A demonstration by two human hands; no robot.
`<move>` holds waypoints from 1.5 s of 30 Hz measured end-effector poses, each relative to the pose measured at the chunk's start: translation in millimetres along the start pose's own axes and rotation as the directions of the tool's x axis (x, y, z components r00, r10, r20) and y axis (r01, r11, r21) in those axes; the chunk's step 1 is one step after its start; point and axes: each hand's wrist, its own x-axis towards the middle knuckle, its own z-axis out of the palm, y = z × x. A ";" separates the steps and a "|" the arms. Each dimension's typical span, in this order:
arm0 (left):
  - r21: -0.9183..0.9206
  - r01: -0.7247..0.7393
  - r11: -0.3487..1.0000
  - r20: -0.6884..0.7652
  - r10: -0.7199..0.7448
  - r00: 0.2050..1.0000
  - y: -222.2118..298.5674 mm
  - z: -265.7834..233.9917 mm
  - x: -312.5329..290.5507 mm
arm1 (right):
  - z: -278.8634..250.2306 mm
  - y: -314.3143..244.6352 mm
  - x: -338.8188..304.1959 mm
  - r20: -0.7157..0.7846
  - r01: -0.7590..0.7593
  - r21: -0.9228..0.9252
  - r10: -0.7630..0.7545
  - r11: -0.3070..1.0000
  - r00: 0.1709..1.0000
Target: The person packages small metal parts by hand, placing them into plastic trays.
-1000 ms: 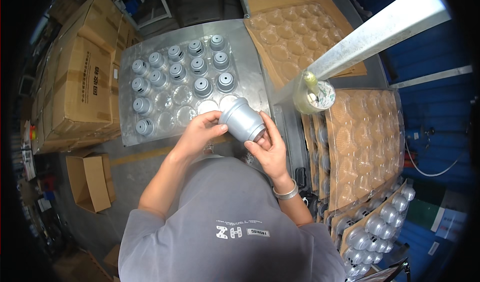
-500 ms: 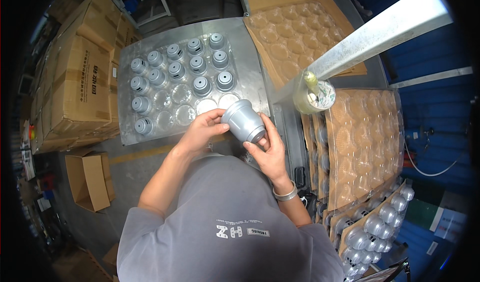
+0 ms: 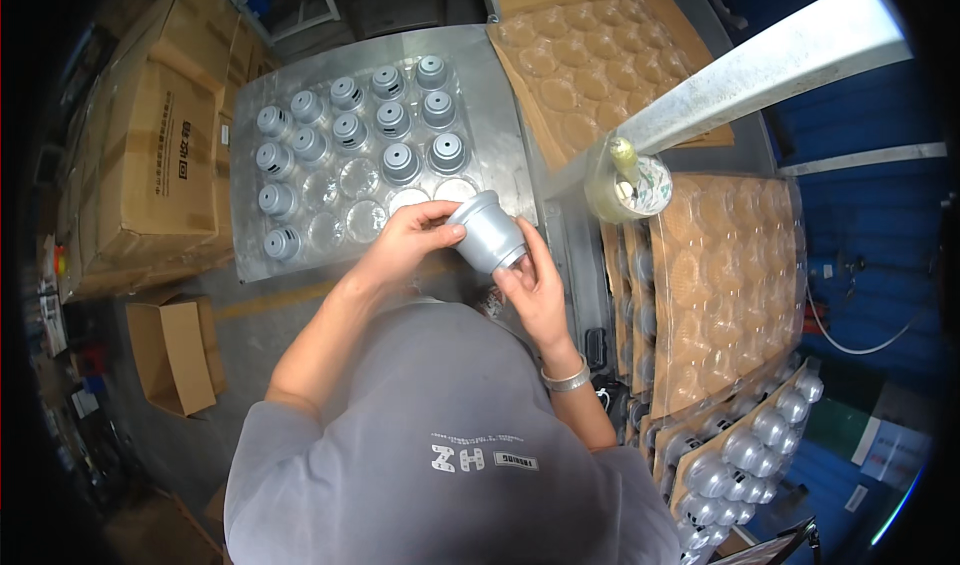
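Between both hands I hold a grey stepped cup-shaped housing (image 3: pixel 489 233), tilted, its wide rim toward the upper left. My left hand (image 3: pixel 418 233) grips the wide rim, thumb on the near side. At the narrow end, my right hand (image 3: pixel 533 283) has its fingers and thumb closed on the part. Beyond them lies a clear plastic tray (image 3: pixel 362 222) with round pockets. Several like grey housings (image 3: pixel 348 130) stand in its far and left pockets, while several pockets near my hands hold none.
The metal table (image 3: pixel 505 95) carries the tray. Brown cardboard with a clear tray (image 3: pixel 590 60) lies at the far right. A white beam (image 3: pixel 760 60) slants above a tape roll (image 3: pixel 648 190). Upright trays (image 3: pixel 725 295) stack at right; cartons (image 3: pixel 160 165) stand left, near an open box (image 3: pixel 178 360).
The housing has turned slightly in my hands. My right fingers have shifted in around its narrow end. The whole view has moved a little.
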 end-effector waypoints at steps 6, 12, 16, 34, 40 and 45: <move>0.117 0.030 0.993 0.093 -0.041 0.995 2.3 -7.3 21.5 | -2.4 -7.9 11.9 -0.008 -0.255 0.067 0.256 0.965 0.967; -0.115 -0.016 0.993 0.201 0.039 0.979 -22.8 -23.7 51.7 | 4.0 -6.4 9.8 -0.062 -0.178 0.109 0.186 0.978 0.981; -0.162 -0.030 0.986 0.229 0.067 0.971 -38.1 -29.6 62.1 | -1.3 9.3 9.1 -0.107 -0.101 -0.047 0.096 0.994 0.990; -0.180 0.089 0.980 0.162 -0.060 0.985 -53.6 -32.5 61.1 | 0.1 19.0 4.2 -0.085 -0.166 -0.067 0.160 0.984 0.983; -0.097 0.059 0.994 0.121 -0.047 0.991 -48.3 -35.8 54.8 | -0.3 26.5 7.3 -0.051 -0.191 -0.022 0.190 0.981 0.980; 0.042 -0.068 0.997 0.146 0.062 0.987 -21.1 -13.5 51.2 | -0.1 9.4 1.5 -0.076 -0.040 -0.053 0.036 0.998 0.996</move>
